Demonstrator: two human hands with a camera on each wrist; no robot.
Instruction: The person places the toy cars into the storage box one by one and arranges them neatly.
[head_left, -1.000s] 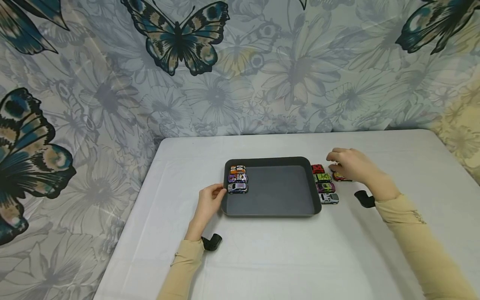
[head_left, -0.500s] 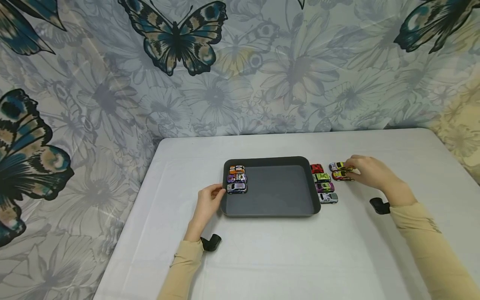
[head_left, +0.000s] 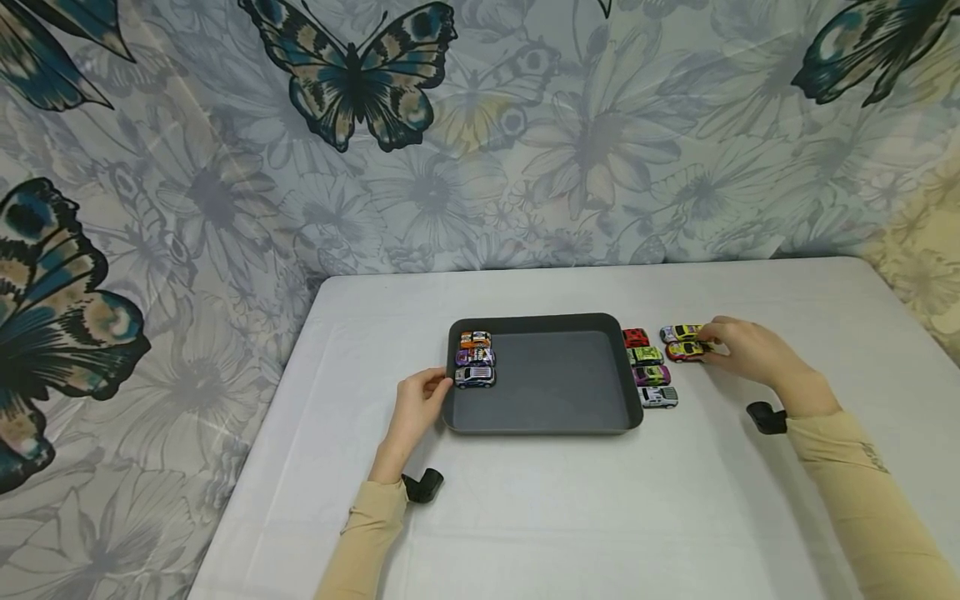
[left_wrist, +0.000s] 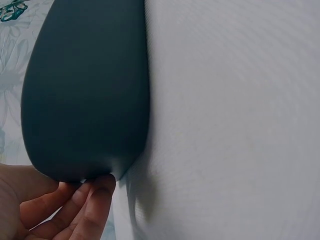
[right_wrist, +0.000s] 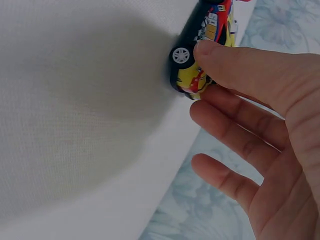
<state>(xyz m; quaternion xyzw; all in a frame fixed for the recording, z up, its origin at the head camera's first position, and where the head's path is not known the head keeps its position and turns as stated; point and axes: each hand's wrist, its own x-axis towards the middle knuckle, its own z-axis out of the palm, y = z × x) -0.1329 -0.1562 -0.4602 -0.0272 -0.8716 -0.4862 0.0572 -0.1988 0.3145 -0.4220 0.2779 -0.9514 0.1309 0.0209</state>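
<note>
Work in hand, as judged: under halfway, three of nine visible cars inside the tray [head_left: 562, 383]. Orange car [head_left: 476, 339], purple car [head_left: 475, 357] and silver-black car [head_left: 475, 377] lie in a column just right of the left hand [head_left: 420, 396], which pinches the tray's left side.

Outside: six. Right hand [head_left: 750, 354] grasps the rear of the red-and-yellow car [head_left: 684, 351]; yellow-and-purple car [head_left: 678, 333] just beyond it. Left of that hand, along the tray: red car [head_left: 636, 337], lime car [head_left: 647, 356], purple-green car [head_left: 652, 376], white-silver car [head_left: 659, 397].
</note>
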